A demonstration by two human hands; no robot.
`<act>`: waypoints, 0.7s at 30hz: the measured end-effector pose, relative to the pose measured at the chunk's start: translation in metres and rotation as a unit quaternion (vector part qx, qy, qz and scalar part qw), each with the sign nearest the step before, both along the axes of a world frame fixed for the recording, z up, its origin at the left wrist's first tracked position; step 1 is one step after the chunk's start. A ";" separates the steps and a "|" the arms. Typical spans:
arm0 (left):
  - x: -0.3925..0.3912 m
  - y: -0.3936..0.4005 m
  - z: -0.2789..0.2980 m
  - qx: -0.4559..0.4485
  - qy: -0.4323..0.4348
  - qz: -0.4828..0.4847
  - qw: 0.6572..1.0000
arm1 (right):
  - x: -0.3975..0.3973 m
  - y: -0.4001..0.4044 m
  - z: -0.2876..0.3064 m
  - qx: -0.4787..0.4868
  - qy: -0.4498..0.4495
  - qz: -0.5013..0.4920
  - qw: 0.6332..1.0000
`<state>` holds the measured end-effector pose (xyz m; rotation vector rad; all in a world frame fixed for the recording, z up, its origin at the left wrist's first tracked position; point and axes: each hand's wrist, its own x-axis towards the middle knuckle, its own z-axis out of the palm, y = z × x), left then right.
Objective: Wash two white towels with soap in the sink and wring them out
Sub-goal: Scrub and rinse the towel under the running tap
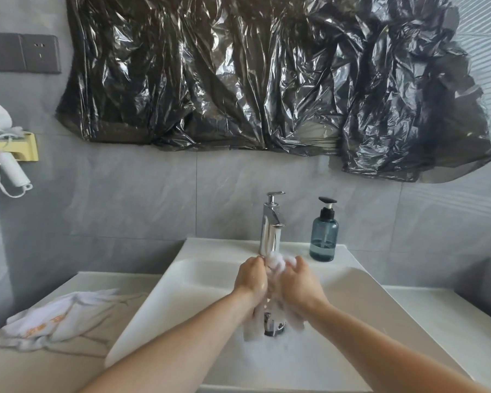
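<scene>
Both hands over the sink [182,282], left hand [251,279] and right hand [298,282] each clamped on one bunched white towel [278,263], held together right under the tap [271,222]; lower end trailing near the drain [274,326]. Probably rinsing or scrubbing, though motion blur hides whether water runs. Best done by rubbing fold against fold, low in the basin. Second towel [54,319] lying on the counter at left, orange lettering unreadable. Soap bottle [323,234] beside the tap, no label showing.
</scene>
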<state>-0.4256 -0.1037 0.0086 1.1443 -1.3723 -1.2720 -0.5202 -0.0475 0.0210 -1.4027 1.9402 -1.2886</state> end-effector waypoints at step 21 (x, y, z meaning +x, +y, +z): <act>0.025 -0.018 -0.030 -0.027 -0.446 -0.012 0.894 | -0.040 0.018 -0.019 0.193 0.206 0.071 0.957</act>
